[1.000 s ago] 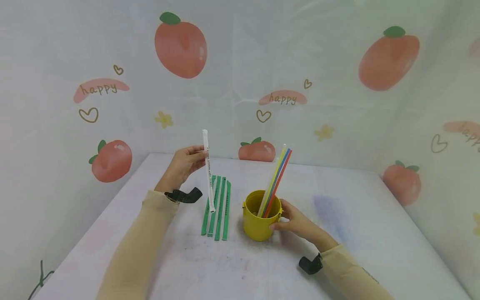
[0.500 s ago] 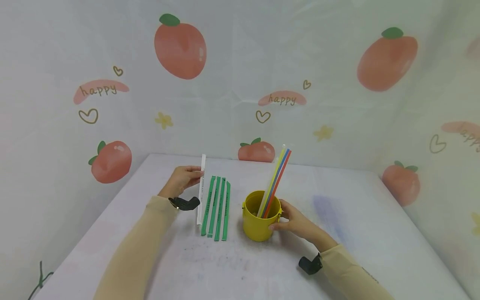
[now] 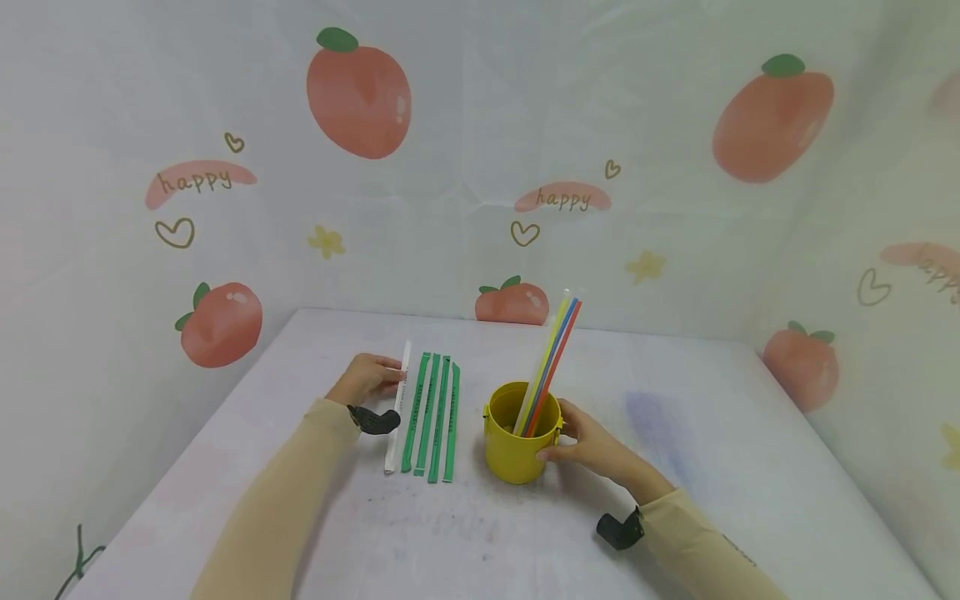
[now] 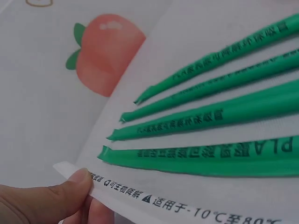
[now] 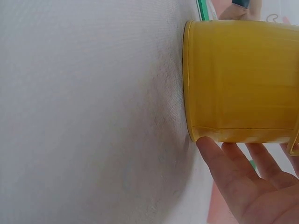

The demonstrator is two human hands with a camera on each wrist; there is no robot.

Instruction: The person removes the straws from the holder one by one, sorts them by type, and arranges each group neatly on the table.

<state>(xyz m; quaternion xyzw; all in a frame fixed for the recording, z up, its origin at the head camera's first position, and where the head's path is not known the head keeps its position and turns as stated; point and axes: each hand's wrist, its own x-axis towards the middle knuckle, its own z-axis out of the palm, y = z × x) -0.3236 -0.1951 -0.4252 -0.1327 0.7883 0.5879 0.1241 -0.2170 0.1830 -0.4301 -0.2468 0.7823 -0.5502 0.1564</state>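
Here, a head-worn camera looks forward and down over the table (image 3: 480,550), sharing green straws (image 4: 187,161) with the left wrist's close-up and a yellow bucket (image 5: 243,79) with the right's side-on view.
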